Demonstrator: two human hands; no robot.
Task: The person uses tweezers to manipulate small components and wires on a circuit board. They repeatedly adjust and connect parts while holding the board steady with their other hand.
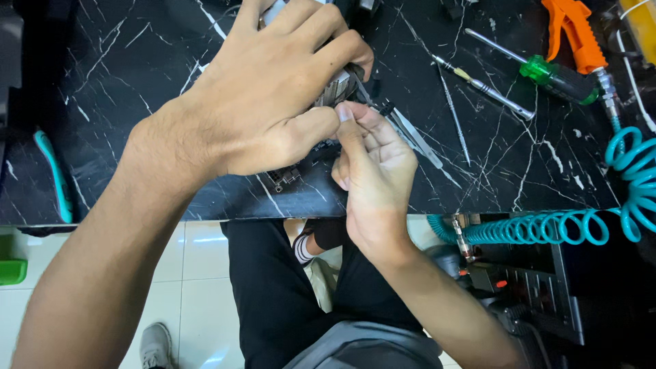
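My left hand (266, 96) reaches over the black marble table (123, 82) and grips a small grey metal device (338, 87), mostly hidden under the fingers. My right hand (372, 171) pinches a thin metal tool (410, 133), probably tweezers, at the device's near right corner. The two thumbs nearly touch. A dark part (283, 178) of the device shows below my left palm.
A green-handled screwdriver (553, 76), a slim metal screwdriver (488, 87) and a thin probe (454, 116) lie at the right. An orange air blow gun (577, 34) with a teal coiled hose (547, 229) sits far right. A teal tool (53, 174) lies far left.
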